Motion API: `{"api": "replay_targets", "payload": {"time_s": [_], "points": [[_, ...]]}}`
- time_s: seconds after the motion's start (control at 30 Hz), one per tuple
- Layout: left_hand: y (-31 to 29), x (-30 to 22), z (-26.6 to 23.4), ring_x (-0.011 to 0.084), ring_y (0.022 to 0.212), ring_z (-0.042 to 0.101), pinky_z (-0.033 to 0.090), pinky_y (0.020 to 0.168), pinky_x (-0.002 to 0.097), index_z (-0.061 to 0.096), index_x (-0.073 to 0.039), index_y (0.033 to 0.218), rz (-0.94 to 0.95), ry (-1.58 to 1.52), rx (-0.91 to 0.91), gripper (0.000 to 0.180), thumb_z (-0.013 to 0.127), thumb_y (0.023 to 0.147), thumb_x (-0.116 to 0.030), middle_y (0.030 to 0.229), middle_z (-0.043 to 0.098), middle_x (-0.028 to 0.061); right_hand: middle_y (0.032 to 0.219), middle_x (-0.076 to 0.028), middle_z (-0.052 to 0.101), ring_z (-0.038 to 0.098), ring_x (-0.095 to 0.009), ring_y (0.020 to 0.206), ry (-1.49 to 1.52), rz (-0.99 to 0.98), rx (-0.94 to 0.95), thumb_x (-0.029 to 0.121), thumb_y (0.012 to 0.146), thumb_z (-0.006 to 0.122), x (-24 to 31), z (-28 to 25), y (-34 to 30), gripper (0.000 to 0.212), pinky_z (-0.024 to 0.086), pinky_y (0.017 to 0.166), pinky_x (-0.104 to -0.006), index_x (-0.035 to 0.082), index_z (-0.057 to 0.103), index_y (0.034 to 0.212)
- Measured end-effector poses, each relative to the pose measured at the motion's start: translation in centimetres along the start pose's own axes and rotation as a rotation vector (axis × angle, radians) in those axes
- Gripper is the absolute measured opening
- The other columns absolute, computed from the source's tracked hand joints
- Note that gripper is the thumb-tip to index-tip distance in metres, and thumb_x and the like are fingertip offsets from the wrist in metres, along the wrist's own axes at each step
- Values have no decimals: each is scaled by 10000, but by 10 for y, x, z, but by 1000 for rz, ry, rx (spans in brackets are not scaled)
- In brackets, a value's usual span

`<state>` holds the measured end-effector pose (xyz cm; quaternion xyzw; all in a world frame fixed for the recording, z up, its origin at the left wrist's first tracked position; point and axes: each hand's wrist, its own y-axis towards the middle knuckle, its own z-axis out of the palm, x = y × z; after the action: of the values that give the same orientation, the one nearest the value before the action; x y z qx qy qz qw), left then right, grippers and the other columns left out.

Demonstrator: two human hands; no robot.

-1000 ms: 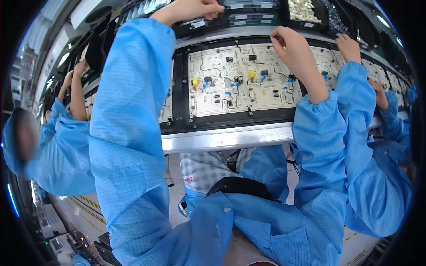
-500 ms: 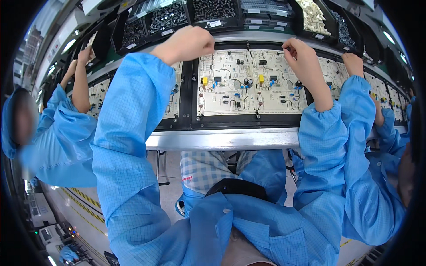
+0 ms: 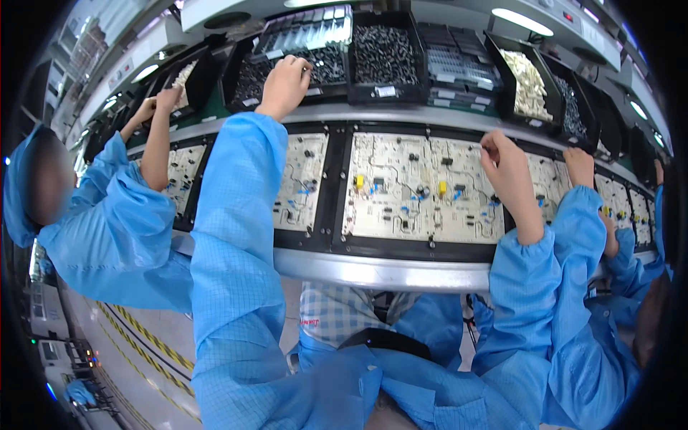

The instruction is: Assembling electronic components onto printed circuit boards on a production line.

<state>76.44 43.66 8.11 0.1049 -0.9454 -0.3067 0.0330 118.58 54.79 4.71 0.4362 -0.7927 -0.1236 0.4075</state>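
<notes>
My left hand is raised over the front of a black bin of small black components. Its fingers are pinched together, and a tiny dark bit shows at the tips, too small to name. Below my right hand lies the upper right part of a pale circuit board in a black frame. Those fingers are curled and pinched too; what they hold, if anything, cannot be made out. Yellow blocks, blue parts and black cylinders stand on the board.
Behind the boards runs a row of bins, including one of black parts and one of cream parts. Clear plastic trays sit among them. A metal rail edges the bench. Co-workers' hands are at both sides.
My left hand has gone from above the board's far edge to over the bin of black components. My right hand stays above the board's upper right. The view has tilted up toward the bins.
</notes>
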Motion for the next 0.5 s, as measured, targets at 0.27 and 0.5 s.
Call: {"api": "replay_targets", "payload": {"time_s": [0.27,0.5], "points": [[72,11,-26,316,910,592,471,805,405,609,-59,1001,-10,-47,-174,186,592,826,-119,958,614,127,772,-107,590,566,-194,659,-50,32,6,3,810,620,11,-11,-1,141,457,627,-282,-6,541,927],[109,86,-15,321,1050,577,471,886,449,609,-186,1122,-186,294,125,299,580,836,-272,1130,595,116,804,-116,607,591,-207,716,-73,78,71,4,818,621,10,-6,1,156,471,663,-293,1,564,963]]}}
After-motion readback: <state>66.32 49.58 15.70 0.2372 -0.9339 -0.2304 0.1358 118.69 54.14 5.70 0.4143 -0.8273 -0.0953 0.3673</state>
